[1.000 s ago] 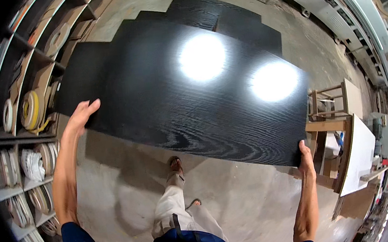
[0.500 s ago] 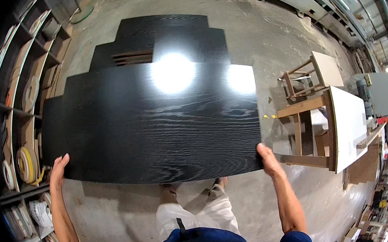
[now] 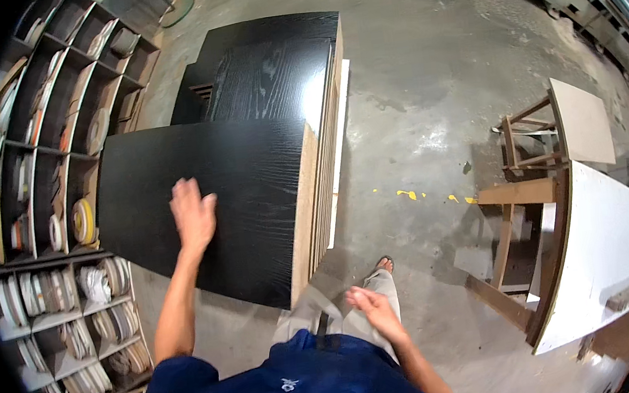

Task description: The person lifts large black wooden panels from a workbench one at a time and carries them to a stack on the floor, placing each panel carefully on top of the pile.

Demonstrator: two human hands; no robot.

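Observation:
A large black wood-grain panel (image 3: 250,211) lies flat at the near end of a stack of boards, whose raw brown edges (image 3: 308,209) show along the right side. My left hand (image 3: 195,219) is over the middle of its near part, fingers stretched out; whether the palm touches the surface is hard to tell. Beyond it lie further black panels (image 3: 262,78), offset from one another. My right hand (image 3: 375,312) hovers in front of my right thigh, away from the boards, fingers loosely bent with nothing visible in them.
Shelving (image 3: 43,196) with rolls of edge-banding tape stands close along the left. To the right are a wooden-legged table with a white top (image 3: 592,250) and a smaller stool-like stand (image 3: 581,119). Yellow flecks (image 3: 407,195) mark the concrete floor. A long pale machine lines the far right.
Both hands have let go of the black panel's near corners. My left hand has moved inward over its surface, my right back toward my body. The view has turned, placing the stack farther left.

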